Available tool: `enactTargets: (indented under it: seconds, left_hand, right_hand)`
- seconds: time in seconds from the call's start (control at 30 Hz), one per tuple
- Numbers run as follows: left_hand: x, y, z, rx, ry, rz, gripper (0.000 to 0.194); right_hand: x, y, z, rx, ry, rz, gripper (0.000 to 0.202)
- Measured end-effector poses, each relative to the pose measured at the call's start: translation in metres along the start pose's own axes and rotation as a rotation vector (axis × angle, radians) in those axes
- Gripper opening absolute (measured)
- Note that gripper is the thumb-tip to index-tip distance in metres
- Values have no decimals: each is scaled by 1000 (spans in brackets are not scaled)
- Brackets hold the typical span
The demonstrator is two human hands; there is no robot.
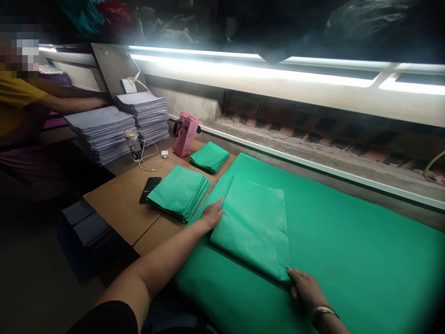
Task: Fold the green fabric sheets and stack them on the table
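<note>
Bright tube lights [250,71] glaring at twelve o'clock, hazy bloom around them, deep shadow at eight, blurred co-worker [21,102] toward nine, pixelated patch [26,51] at ten, green sheet [392,264] dimmer, softer at four

- The left arm [158,262] stretches from the near left, bent slightly at the elbow, towards the middle of the scene, bare below a short dark sleeve.
- The left hand [212,215] is back up, its index finger extended towards the far right and the other fingers partly bent.
- The right hand [306,284] sits nearer and further right, fingers pointing left, thumb on the near side.
- The right wrist [321,310] wears a gold-coloured bangle.
</note>
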State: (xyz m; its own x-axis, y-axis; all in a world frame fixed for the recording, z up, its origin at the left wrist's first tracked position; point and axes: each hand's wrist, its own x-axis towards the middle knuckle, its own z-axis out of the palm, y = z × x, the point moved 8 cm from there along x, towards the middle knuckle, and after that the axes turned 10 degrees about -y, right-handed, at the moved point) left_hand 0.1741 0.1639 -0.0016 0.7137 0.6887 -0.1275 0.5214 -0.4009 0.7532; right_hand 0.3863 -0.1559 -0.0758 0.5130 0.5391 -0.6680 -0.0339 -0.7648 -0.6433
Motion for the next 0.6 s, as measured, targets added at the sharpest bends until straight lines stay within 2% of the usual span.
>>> enactTargets:
  seconds: [0.2, 0.37, 0.5, 0.6]
  left_hand:
    - [0, 9, 3, 205, -48, -54, 47]
    - [0, 13, 6, 293, -63, -53, 41]
    - [-1, 26, 16, 491, -95, 117, 45]
    - [3, 22, 29, 588, -164, 194, 45]
  right_hand:
    - [-15, -14, 3, 18, 4, 5, 28]
    - [-24, -24, 8, 2, 16, 9, 31]
    - [-32, -40, 1, -213, 64, -30, 36]
    - [-36, -42, -9, -350, 122, -29, 35]
